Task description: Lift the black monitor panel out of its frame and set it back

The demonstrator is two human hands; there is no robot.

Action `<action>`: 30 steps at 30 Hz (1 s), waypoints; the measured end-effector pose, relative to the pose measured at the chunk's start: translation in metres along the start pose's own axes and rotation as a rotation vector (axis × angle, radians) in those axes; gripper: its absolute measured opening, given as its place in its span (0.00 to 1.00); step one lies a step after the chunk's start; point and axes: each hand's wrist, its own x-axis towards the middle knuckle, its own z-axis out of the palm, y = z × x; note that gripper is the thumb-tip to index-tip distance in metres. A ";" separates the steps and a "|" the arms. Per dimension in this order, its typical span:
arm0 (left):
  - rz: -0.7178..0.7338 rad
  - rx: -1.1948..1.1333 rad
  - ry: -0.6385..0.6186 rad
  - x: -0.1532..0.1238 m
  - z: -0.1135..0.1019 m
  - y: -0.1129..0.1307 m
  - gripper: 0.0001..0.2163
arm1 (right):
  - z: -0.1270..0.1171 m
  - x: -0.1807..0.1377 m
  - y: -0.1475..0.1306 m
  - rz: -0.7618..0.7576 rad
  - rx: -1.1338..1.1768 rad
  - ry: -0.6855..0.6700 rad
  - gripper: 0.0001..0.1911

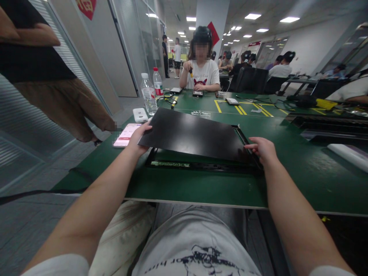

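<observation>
- The left hand [137,141] is being closed on the near-left corner of the black panel [192,134], thumb on top and fingers underneath; a firm hold is being shown.
- The right hand [263,149] is being laid against the panel's near-right corner with the fingers half curled; whether the edge is being pinched or only touched cannot be told.
- The panel is being held tilted over the black frame [207,166], which is lying flat on the green table [201,188] directly in front of the seated person. The left side is being carried higher than the right.
- Along the frame's near rail, a green circuit strip [169,164] is being left exposed.
- Progress, as judged: the work is being assessed as part-way, the panel being neither seated flat in the frame nor lifted clear of it.
- Counted near the work: one panel, one frame, one phone [126,135] with a lit pink screen just left of the left hand, and one white device [140,115] behind it.
- Farther off, two water bottles [148,94] are being counted, standing upright and side by side.
- A cluster of small loose parts [200,113] is being noted beyond the panel; their number cannot be told.
- At the far edge, a seated person [202,71] is being observed working with both hands.
</observation>
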 end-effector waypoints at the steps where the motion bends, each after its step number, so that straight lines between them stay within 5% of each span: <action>1: -0.007 0.012 -0.009 0.001 0.000 -0.002 0.22 | 0.000 0.000 0.000 -0.015 -0.016 0.011 0.08; 11: -0.034 0.088 -0.053 0.010 -0.010 -0.016 0.27 | -0.007 0.012 0.017 -0.142 -0.257 0.130 0.13; 30: -0.025 0.150 -0.078 0.007 -0.010 -0.025 0.28 | -0.013 0.012 0.015 -0.156 -0.435 0.180 0.09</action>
